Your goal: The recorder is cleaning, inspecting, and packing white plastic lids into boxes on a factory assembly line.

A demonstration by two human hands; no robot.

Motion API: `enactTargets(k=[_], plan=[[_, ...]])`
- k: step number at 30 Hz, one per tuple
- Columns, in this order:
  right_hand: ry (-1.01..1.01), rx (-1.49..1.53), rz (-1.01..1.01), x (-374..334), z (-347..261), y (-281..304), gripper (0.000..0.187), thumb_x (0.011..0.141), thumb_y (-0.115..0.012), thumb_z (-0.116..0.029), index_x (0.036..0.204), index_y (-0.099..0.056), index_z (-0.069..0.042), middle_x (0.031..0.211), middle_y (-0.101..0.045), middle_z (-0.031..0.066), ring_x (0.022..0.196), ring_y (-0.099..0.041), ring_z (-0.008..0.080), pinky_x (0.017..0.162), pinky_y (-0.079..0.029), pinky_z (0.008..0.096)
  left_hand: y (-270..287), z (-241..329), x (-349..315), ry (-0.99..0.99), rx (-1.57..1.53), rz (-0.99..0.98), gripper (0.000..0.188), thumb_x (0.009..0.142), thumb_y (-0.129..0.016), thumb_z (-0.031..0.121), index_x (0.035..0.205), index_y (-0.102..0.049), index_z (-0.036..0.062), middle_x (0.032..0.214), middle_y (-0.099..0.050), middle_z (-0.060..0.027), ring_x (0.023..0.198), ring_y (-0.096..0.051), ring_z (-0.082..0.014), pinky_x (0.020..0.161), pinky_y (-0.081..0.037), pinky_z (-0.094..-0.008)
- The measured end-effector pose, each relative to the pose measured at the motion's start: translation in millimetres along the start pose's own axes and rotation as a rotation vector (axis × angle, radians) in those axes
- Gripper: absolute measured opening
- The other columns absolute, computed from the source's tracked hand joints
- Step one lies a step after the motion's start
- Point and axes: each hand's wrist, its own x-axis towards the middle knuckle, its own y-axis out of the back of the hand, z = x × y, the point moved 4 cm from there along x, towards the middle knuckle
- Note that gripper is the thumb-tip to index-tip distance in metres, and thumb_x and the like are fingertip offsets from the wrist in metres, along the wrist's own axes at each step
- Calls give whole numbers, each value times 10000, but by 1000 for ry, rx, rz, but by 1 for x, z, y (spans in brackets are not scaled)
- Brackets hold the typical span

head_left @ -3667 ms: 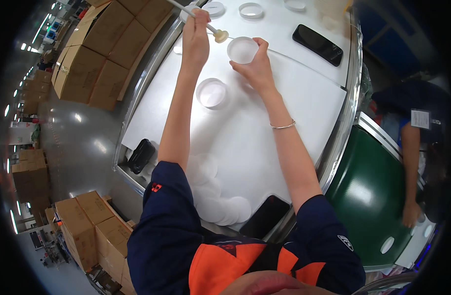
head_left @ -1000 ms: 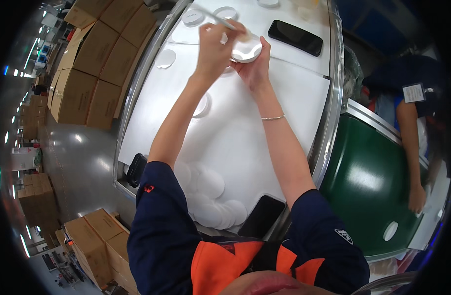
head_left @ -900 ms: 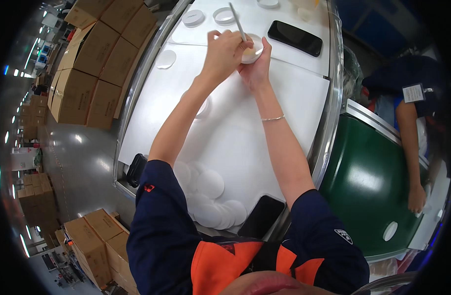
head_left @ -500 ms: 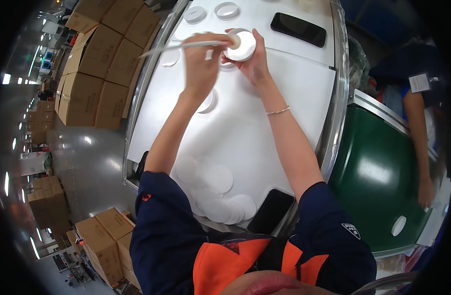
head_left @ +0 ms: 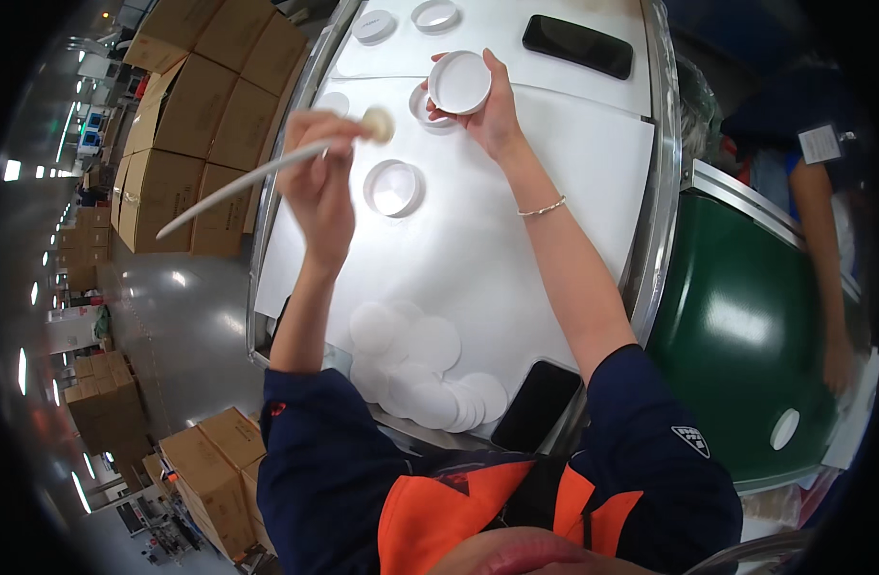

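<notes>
My left hand [head_left: 319,182] is closed round a long white tapering tool [head_left: 238,184] with a pale, round, slightly blurred head. The tool's thin end points down toward the left, and its head is apart from everything else. My right hand [head_left: 500,117] grips a shallow white round lid [head_left: 461,82], its hollow side facing me. Just below that lid, another white lid [head_left: 422,107] lies partly hidden on the table. Between my forearms a further open white lid [head_left: 393,188] rests on the white sheet. Thin white discs [head_left: 433,345] overlap in a loose pile nearer me.
Two white lids [head_left: 434,14] and a dark phone [head_left: 578,46] are at the far end. Another phone [head_left: 537,404] lies by the near edge. Metal rails [head_left: 662,192] border the table. A green conveyor belt [head_left: 722,278] and a co-worker's arm [head_left: 821,249] are at right; cartons [head_left: 161,192] stand left.
My left hand has drawn the tool out of the lid, back toward the left and nearer me. My right hand keeps the lid almost in place, its hollow inside now in view.
</notes>
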Motion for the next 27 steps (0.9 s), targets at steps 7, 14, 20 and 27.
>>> enactTargets(k=[7,14,20,27], plan=[[-41,79,80,6,13,3,669,921,-291,-594,1157,-533,-16,926,-637,133,747,-647,222,709,-528,362,-83,-67,28,-85,356,-167,125,799,-635,-56,880,-683,27,869,-628,-87,847,-606,-219,756,-469,-307],[69,88,117,21,16,16,645,915,-367,-629,1198,-500,-65,924,-650,177,757,-672,251,618,-573,379,33,23,8,111,171,-132,384,982,-501,316,986,-653,-36,942,-635,-103,882,-590,-171,784,-453,-294],[405,-445,598,39,37,65,494,945,-571,-273,1329,-332,-75,971,-505,56,814,-503,119,727,-464,302,28,42,-164,446,281,-570,117,883,-554,52,769,-549,24,928,-621,-163,891,-604,-304,796,-479,-390],[495,-499,544,0,4,18,448,995,-409,-224,1353,-277,12,1275,-395,231,1187,-418,351,1017,-345,413,46,47,-221,650,431,-375,373,1038,-357,272,848,-547,13,921,-644,-120,817,-617,-218,781,-485,-331]])
